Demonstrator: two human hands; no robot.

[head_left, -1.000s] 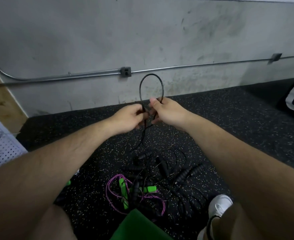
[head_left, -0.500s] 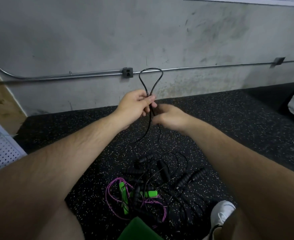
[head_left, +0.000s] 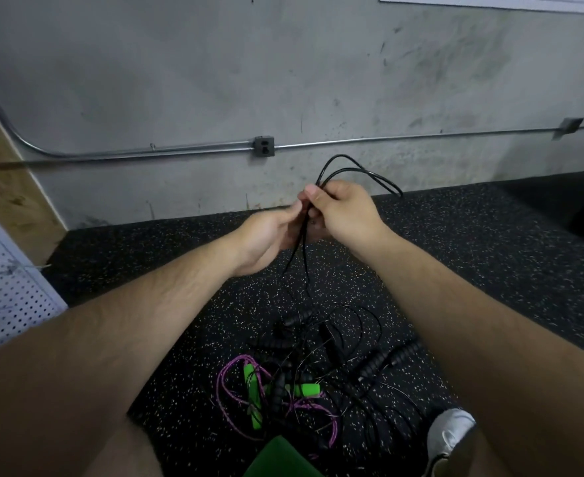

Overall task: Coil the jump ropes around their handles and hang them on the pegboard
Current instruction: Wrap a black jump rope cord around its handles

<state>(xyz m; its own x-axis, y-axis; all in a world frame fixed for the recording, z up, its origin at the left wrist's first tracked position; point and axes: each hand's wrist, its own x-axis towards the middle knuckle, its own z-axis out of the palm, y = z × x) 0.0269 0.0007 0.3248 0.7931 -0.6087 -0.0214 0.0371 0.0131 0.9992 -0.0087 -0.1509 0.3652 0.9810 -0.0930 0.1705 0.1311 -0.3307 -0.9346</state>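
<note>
Black rope (head_left: 352, 170) hidden where it passes inside the curled fingers of the right hand (head_left: 345, 215); left hand (head_left: 270, 232) blurred at the fingertips, its hold on the rope indeterminate; pegboard (head_left: 5, 287) cut by the left edge; white shoe (head_left: 450, 432) and green object (head_left: 280, 459) cut by the bottom edge; cords in the floor tangle (head_left: 318, 356) not separable.

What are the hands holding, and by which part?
A black rope, by its cord: the right hand pinches gathered loops, the left hand grips the strands just below.
</note>
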